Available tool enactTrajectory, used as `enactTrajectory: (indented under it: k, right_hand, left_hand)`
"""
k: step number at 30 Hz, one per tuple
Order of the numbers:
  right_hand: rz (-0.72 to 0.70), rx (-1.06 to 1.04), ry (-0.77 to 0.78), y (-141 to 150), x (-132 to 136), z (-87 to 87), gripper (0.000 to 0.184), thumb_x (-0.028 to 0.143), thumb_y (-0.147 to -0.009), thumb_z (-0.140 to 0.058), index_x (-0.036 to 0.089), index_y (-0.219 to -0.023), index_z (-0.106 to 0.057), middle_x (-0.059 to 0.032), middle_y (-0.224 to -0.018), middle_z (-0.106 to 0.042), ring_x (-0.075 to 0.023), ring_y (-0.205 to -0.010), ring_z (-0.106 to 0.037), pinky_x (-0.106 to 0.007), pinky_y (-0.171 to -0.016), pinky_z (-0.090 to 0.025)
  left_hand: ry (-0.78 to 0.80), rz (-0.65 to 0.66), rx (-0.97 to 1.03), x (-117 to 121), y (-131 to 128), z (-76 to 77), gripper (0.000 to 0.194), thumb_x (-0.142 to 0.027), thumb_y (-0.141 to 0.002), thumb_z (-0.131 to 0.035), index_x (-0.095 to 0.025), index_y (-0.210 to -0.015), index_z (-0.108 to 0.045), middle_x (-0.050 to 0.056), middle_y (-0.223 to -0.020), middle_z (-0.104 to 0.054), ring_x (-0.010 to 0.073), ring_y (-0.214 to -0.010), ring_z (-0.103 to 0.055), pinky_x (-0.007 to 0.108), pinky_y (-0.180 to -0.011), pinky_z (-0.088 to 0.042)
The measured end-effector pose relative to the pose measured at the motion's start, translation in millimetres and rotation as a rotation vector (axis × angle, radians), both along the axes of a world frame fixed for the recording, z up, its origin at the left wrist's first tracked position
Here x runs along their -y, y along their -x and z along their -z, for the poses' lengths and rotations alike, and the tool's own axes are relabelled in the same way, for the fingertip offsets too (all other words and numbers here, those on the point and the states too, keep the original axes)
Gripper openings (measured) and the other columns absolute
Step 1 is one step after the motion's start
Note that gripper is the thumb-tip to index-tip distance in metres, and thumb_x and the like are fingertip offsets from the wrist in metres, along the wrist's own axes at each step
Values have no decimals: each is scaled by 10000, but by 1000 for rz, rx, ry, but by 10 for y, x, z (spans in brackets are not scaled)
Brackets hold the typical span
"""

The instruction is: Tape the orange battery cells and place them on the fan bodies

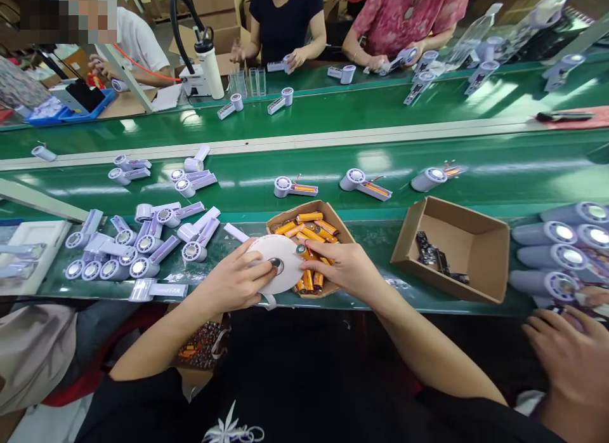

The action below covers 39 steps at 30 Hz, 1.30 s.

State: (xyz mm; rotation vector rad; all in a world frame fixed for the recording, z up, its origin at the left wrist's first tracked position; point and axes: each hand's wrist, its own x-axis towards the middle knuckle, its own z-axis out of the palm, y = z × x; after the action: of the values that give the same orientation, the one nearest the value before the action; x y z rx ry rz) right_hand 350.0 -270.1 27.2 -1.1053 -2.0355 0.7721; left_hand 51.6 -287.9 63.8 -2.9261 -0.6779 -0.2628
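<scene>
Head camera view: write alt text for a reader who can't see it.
A person's left hand holds a white roll, the right hand an orange battery at its edge, above a cardboard box of more batteries on a green bench. Lilac fan bodies lie heaped at left; another box with dark parts stands at right; other people handle fan bodies opposite.

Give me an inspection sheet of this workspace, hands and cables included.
Surface: green, glossy work surface.
Things: white roll and orange battery held close together; cardboard box of batteries beneath.
Clutter: lilac fan housings piled left; black circuit boards in the right-hand box.
Hands: left hand grips the roll; right hand pinches the battery.
Cables: red-orange line, cable or tube unclear.
Surroundings: co-workers opposite; another person's hand at right.
</scene>
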Motion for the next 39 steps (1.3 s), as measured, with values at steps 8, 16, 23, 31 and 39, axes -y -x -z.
enactTrajectory:
  k: [8,16,23,31,39]
  right_hand:
    - [95,80,-15,32,23,36,347,374,-923,-796,295,-1261,-794,-52,-1248,-800,-319,-1074,-802,-443,-1025,-652]
    - [382,-801,296,271,174,330,490,517,-793,-896,230,-1175,-785,-74,-1086,-842,-312,-975,-825,-470,-884,-711]
    - [293,-816,390,248,225,241,492,492,-753,-941,251,-1159,-804,-59,-1089,-842,-327,-1024,-816,-499,-950,-693]
    - [399,-826,356,207,226,141,559,369,-648,-1013,225,-1145,-802,-54,-1055,-847,-309,-961,-824,-467,-914,-709]
    - [619,-1308,238,468,269,219,586,406,-584,-1043,259,-1071,-752,11,-925,-833,-185,-789,-806,-303,-773,-684]
  left_hand:
    - [-34,25,-86,-5,-91,-105,340,-195,-898,-658,-190,-1233,-722,50,-1110,-706,239,-1077,-583,546,-1309,-357]
    - [-70,-28,-2,126,-156,-198,386,-268,-967,-659,-255,-1351,-689,33,-1208,-750,234,-1029,-569,571,-1237,-412]
    - [-28,-27,5,176,-115,-186,439,-294,-946,-720,-268,-1383,-685,43,-1229,-742,238,-1045,-562,538,-1185,-434]
    - [-175,-2,19,180,-163,-298,384,-284,-942,-731,-249,-1324,-714,37,-1169,-721,220,-1049,-512,506,-1218,-399]
    - [-240,-152,114,343,-289,-166,452,-366,-889,-822,-304,-1328,-736,49,-1125,-745,233,-983,-484,470,-1076,-432]
